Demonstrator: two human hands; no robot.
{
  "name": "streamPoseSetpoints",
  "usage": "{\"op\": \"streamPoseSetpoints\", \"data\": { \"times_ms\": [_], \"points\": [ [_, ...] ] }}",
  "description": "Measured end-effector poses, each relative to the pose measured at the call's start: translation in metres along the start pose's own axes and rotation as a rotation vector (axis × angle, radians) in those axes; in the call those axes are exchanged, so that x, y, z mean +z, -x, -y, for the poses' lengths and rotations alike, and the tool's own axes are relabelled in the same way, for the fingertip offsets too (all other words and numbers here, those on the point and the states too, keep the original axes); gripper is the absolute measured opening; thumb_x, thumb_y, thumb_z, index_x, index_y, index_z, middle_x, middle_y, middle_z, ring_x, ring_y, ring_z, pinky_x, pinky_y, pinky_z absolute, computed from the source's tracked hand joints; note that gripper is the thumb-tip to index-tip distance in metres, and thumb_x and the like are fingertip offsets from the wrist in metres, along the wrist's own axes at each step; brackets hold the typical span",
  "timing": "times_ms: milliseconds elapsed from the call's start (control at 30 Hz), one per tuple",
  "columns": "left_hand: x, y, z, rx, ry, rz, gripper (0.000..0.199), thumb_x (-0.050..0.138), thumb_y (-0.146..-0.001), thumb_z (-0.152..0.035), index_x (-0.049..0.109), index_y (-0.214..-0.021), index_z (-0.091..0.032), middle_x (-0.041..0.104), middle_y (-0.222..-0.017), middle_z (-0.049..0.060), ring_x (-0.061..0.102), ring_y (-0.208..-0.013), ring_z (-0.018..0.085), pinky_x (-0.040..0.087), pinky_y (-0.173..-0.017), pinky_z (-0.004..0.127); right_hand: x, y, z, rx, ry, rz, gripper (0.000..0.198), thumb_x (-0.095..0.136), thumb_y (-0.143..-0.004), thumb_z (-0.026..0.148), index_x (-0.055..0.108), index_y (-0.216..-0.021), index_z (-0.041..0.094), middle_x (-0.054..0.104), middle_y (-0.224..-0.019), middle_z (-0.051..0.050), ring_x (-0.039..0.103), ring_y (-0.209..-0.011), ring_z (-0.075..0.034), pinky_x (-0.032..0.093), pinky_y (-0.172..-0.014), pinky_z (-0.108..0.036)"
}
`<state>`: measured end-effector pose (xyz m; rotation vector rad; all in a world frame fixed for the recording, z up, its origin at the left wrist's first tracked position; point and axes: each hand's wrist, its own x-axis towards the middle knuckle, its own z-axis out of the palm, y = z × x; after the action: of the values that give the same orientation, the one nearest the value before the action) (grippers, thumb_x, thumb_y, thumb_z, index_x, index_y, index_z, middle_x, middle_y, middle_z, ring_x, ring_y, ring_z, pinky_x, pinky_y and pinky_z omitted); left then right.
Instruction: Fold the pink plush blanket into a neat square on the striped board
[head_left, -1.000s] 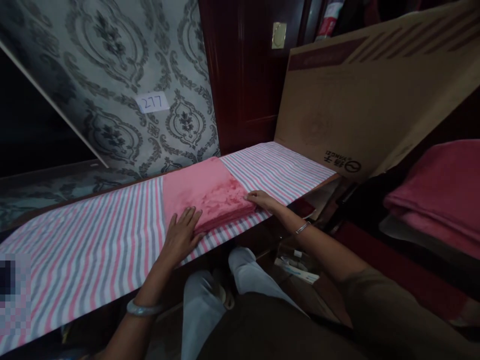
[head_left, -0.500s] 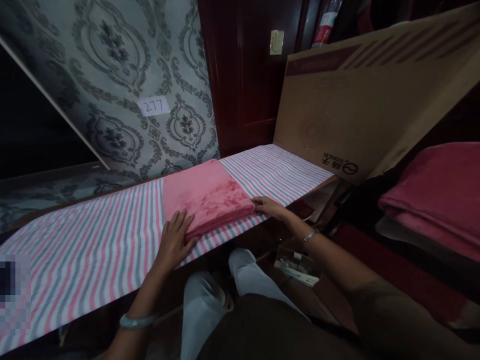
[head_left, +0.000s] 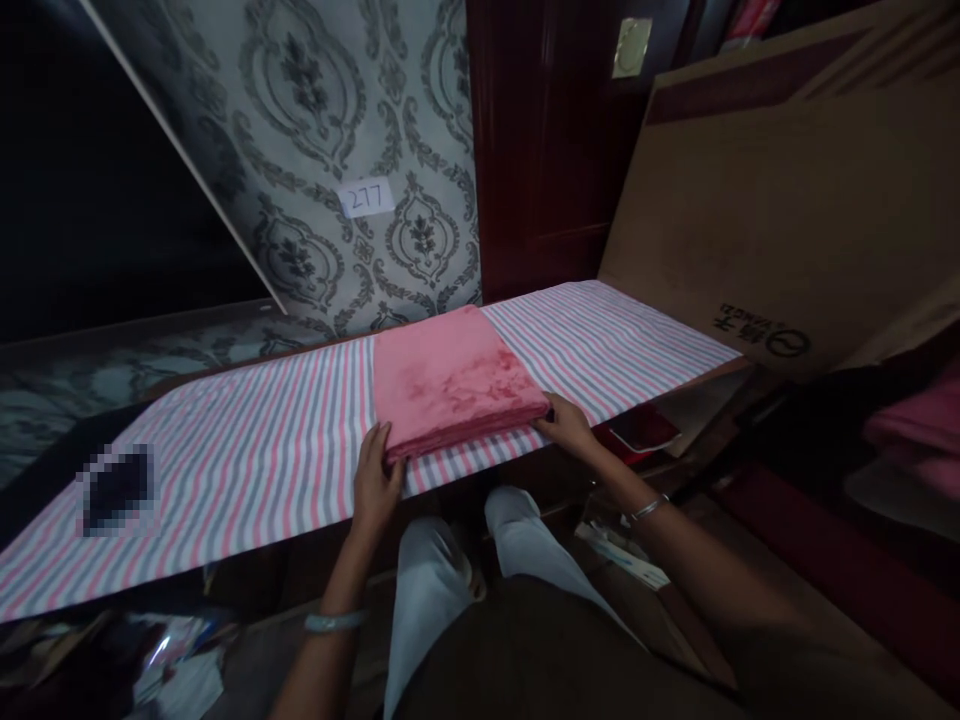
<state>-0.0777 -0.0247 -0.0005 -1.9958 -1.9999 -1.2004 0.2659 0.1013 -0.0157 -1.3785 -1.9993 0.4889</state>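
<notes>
A folded pink plush blanket (head_left: 457,370), with darker red patches on its top, lies flat on a striped pink, white and grey cloth (head_left: 285,440). My left hand (head_left: 377,482) holds its near left corner, fingers along the left side and thumb at the front edge. At the near right corner, my right hand (head_left: 566,425) grips the folded layers; some of its fingertips are hidden by the blanket. Both hands are closed on the blanket, which rests on the cloth.
Behind the cloth are a patterned wall with a paper label (head_left: 366,197) and a dark red door (head_left: 547,150). A large cardboard box (head_left: 780,190) leans at the right. More pink fabric (head_left: 919,430) lies farther right. A blurred dark object (head_left: 118,490) sits on the cloth's left end.
The view has swung left, so everything sits farther right. My left hand has gone from lying on the blanket's top to clasping its left corner. The right hand now grips the right corner.
</notes>
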Motion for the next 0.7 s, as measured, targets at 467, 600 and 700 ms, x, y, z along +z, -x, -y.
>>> {"op": "streamPoseSetpoints", "data": {
  "times_ms": [467, 600, 700],
  "points": [
    [-0.003, 0.004, -0.01, -0.198, 0.288, -0.089, 0.051, 0.051, -0.083, -0.029, 0.054, -0.133, -0.019, 0.051, -0.142, 0.012, 0.046, -0.135, 0.025, 0.035, -0.117, 0.044, 0.002, 0.004, 0.009, 0.103, -0.06, -0.027, 0.046, 0.061, -0.073, 0.029, 0.066, -0.119, 0.021, 0.072, -0.103, -0.006, 0.063, -0.09, -0.025, 0.048, -0.078, -0.033],
    [-0.015, -0.001, -0.009, -0.575, 0.723, -0.011, 0.064, 0.06, -0.077, -0.029, 0.049, -0.138, -0.019, 0.058, -0.134, 0.012, 0.063, -0.112, 0.025, 0.051, -0.102, 0.042, -0.014, 0.002, 0.008, 0.133, -0.408, 0.088, 0.062, 0.057, -0.071, 0.025, 0.058, -0.133, 0.018, 0.072, -0.104, -0.006, 0.064, -0.094, -0.023, 0.05, -0.083, -0.033],
    [-0.022, -0.012, -0.013, -0.778, 0.916, 0.005, 0.06, 0.059, -0.082, -0.033, 0.048, -0.138, -0.015, 0.067, -0.109, 0.01, 0.069, -0.084, 0.017, 0.058, -0.086, 0.036, -0.029, 0.0, 0.011, 0.308, -0.627, 0.172, 0.063, 0.05, -0.079, 0.03, 0.051, -0.14, 0.015, 0.072, -0.091, -0.006, 0.066, -0.084, -0.021, 0.051, -0.073, -0.03]
  ]
}}
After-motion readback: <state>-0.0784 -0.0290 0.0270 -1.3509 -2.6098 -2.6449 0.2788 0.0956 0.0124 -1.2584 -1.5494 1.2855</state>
